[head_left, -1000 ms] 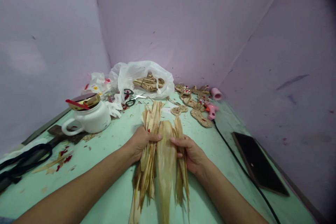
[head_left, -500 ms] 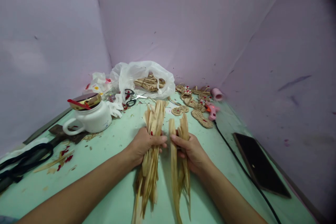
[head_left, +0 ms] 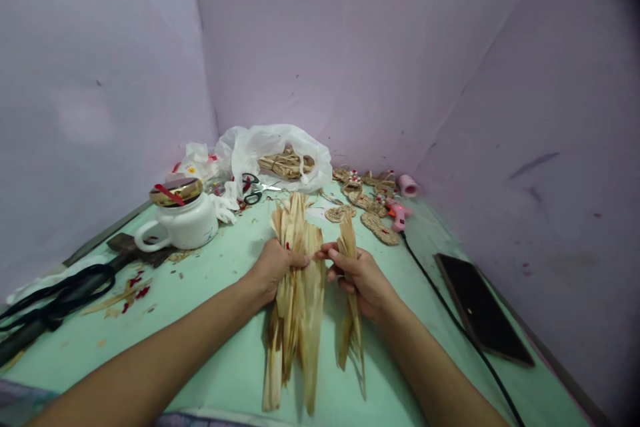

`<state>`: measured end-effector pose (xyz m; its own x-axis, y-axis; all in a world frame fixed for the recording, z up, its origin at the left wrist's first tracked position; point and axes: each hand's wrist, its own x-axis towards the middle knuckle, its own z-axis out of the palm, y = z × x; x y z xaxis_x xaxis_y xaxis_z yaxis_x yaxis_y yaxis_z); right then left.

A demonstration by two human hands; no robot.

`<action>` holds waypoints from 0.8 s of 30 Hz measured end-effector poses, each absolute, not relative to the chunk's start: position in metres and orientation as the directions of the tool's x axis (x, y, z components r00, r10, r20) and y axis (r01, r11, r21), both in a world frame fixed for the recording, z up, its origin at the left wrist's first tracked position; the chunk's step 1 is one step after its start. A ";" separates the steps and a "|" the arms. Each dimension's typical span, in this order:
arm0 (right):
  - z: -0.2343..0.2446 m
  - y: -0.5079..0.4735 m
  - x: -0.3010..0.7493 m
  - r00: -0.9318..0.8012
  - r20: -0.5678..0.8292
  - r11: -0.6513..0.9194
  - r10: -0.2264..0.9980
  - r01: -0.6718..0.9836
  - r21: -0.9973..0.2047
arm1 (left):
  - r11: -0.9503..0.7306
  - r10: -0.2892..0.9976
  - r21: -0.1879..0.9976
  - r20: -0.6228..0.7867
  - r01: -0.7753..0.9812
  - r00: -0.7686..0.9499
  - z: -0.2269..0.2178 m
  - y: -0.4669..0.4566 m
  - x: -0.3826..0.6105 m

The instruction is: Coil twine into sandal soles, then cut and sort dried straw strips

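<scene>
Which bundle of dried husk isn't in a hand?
The back bundle, inside the white bag. The left hand grips the thick bundle, the right hand the thin bundle.

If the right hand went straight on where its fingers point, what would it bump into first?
Probably the wide pale husk on the right side of the bundle in the left hand. The right hand looks very close to it, perhaps touching already; depth is unclear.
</scene>
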<state>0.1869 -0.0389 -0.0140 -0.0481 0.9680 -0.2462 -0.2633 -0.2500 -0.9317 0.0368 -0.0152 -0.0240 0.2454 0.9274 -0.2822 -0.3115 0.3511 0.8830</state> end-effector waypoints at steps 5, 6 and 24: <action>-0.020 -0.034 0.189 0.066 -0.230 -0.210 0.971 -0.230 -0.950 | 0.290 0.955 0.912 -0.259 -0.289 0.142 -0.023 -0.019 0.038; -0.021 -0.034 0.188 0.049 -0.232 -0.217 0.971 -0.215 -0.952 | 0.279 0.958 0.914 -0.243 -0.296 0.153 -0.022 -0.020 0.038; -0.031 -0.032 0.183 0.139 -0.112 -0.082 0.984 -0.207 -0.975 | 0.178 0.984 0.937 -0.175 -0.302 0.038 -0.022 -0.013 0.039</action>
<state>0.1834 -0.0323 -0.0310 0.1394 0.9839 -0.1121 -0.2068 -0.0818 -0.9750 0.0392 -0.0128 -0.0219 0.0377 0.9838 -0.1751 -0.3019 0.1782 0.9365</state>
